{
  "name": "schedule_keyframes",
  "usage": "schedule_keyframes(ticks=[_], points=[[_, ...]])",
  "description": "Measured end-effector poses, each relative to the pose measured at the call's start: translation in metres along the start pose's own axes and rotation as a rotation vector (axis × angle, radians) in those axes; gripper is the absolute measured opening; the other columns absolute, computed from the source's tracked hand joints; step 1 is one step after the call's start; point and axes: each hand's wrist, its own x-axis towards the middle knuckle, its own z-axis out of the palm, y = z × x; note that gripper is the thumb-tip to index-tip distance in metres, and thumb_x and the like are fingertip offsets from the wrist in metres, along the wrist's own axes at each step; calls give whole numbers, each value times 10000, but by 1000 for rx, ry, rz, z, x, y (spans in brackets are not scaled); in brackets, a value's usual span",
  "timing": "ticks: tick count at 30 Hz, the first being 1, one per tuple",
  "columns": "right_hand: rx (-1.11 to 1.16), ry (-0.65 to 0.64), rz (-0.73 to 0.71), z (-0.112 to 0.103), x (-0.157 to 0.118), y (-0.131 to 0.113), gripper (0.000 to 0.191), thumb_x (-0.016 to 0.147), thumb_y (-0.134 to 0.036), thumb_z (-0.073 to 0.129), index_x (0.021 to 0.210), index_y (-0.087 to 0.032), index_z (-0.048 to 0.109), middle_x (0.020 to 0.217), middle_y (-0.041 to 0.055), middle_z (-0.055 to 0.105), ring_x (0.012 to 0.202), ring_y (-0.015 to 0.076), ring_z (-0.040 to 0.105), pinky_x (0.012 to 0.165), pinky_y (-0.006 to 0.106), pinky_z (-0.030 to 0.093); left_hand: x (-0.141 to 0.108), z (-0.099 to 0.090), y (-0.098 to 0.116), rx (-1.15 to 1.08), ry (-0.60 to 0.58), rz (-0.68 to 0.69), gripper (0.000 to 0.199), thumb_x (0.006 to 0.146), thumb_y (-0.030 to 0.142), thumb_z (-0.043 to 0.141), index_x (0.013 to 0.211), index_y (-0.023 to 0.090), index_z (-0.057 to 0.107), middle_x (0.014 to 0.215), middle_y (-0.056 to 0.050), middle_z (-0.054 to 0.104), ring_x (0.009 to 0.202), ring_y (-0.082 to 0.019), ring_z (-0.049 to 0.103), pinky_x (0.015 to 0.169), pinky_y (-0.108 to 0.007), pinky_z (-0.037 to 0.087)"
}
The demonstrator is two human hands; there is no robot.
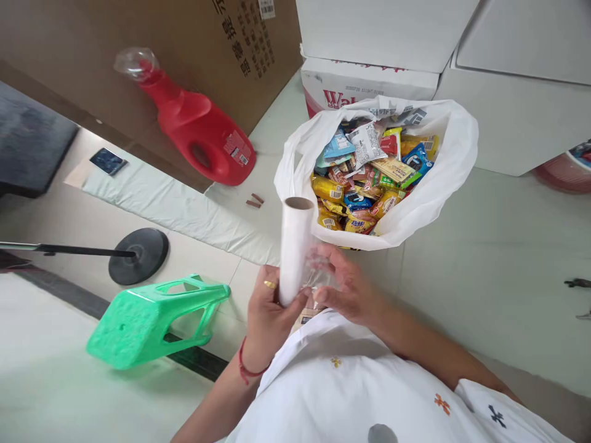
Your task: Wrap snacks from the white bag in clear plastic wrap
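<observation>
- Nearest is a white shirt (318,394) with small embroidered motifs, worn by the person.
- The left hand (272,311), with a ring and a red cord bracelet (243,363), has a firm grip around the lower part of a white roll (294,255).
- The roll is held roughly upright before the shirt, between the person and the bag; its hollow brown core shows at the upper end.
- The right hand (348,286) is just beside the roll, its grip fairly wide, thumb and curved fingers apart. Clear film (318,277) lies by these fingers; whether they press on it I cannot tell.
- Just beyond the hands, an open white plastic bag (455,144) is filled with wrapped snacks (364,178) in yellow, blue, red and silver packaging. Whether the roll touches its rim is unclear.
- To the left, a green plastic stool (122,332) stands near a round black base (143,252) with a pole.
- Two small brown strips (255,200) lie left of the bag, near a red jug (203,123) with clear plastic over its top.
- A dark phone (108,161) lies farther left.
- Behind the jug is a large brown cardboard box (184,37).
- Behind the bag, a carton with red lettering (369,80) sits beneath a white box (378,31).
- A pink basin (564,172) is partly visible at the far right.
</observation>
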Motion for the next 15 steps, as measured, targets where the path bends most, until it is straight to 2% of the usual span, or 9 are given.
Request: schedule_keyframes(ticks=[3, 4, 6, 8, 10, 12, 15], points=[[-190, 325, -147, 2, 0, -9, 307, 980, -592, 597, 1027, -296, 665, 1030, 39, 678, 979, 220, 664, 911, 418, 567, 4, 22, 8, -106, -26, 21, 276, 789, 393, 809, 880, 201, 635, 896, -18, 582, 794, -161, 585, 680, -265, 502], [-244, 427, -171, -2, -1, -12, 275, 1021, -539, 546, 959, -290, 645, 944, 30, 667, 876, 203, 658, 837, 398, 570, 6, 28, 9, -214, -73, 5, 304, 788, 409, 825, 917, 200, 646, 919, -25, 599, 818, -167, 598, 706, -272, 512], [-318, 549, -170, -12, -4, -19, 288, 1061, -505, 462, 927, -287, 595, 801, 4, 634, 676, 170, 616, 679, 349, 550, 12, 42, 11, -489, -197, -52, 377, 777, 457, 853, 962, 201, 650, 962, -35, 633, 823, -168, 623, 741, -289, 525], [-413, 606, -154, -26, -7, -27, 291, 1073, -515, 417, 960, -291, 563, 679, -33, 588, 531, 143, 555, 571, 305, 504, 19, 56, 16, -756, -335, -139, 425, 767, 486, 866, 994, 209, 639, 1011, -34, 660, 775, -149, 637, 732, -297, 530], [-584, 638, -162, -42, -10, -37, 293, 1079, -520, 397, 982, -292, 554, 615, -55, 564, 485, 134, 543, 549, 281, 482, 27, 70, 24, -936, -446, -232, 474, 732, 449, 900, 1052, 234, 625, 1042, -18, 678, 744, -131, 642, 725, -293, 527], [-790, 644, -183, -60, -15, -49, 298, 1081, -513, 395, 971, -287, 556, 604, -55, 578, 497, 134, 571, 563, 268, 478, 33, 84, 32, -1025, -543, -298, 525, 690, 410, 932, 1087, 244, 630, 984, 1, 685, 761, -128, 639, 750, -286, 522], [-1078, 633, -219, -89, -27, -64, 297, 1082, -479, 405, 958, -273, 578, 587, -54, 592, 503, 132, 590, 572, 255, 459, 36, 101, 43, -1097, -667, -337, 471, 634, 407, 962, 938, 197, 670, 844, 12, 626, 841, -148, 629, 831, -299, 528]])
